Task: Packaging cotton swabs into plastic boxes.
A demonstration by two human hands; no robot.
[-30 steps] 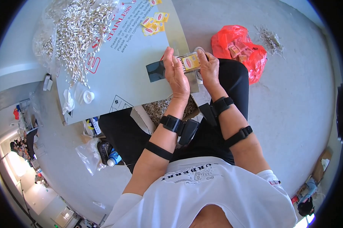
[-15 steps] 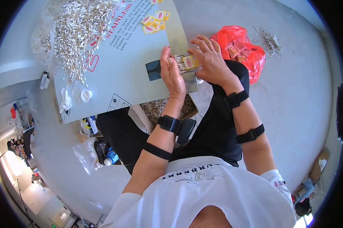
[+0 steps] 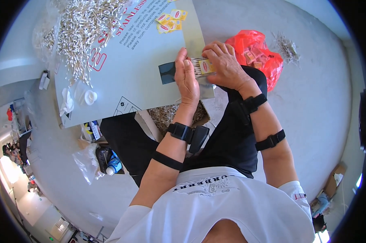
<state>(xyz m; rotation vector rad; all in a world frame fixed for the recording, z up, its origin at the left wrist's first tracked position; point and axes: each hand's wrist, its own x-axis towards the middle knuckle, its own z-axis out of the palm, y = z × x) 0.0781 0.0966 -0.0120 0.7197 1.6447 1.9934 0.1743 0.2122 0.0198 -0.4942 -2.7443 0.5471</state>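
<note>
Between my two hands at the table's right edge lies a flat bundle of cotton swabs [image 3: 197, 67] with a yellow card [image 3: 206, 66] on top. My left hand [image 3: 186, 79] stands on edge, fingers stretched out, its palm side against the swabs' left ends. From the right my right hand [image 3: 226, 68] grips the bundle's other end, fingers bent over it and thumb at the near side. Left of the left hand a dark rectangular patch [image 3: 166, 73] lies on the table. More yellow cards [image 3: 171, 22] are spread beyond the hands.
A large heap of loose swabs [image 3: 83, 38] covers the table's [image 3: 130, 75] far left. White tape rolls [image 3: 89, 97] sit at its near left corner. Below is a carton [image 3: 144, 123] of swabs. On the floor lie a red bag [image 3: 274, 67] with packets and a swab pile [image 3: 287, 46].
The view has shifted slightly. My hands have come a little closer together around the bundle, and less of the swabs shows between them. The right fingers are bent closer over their end.
</note>
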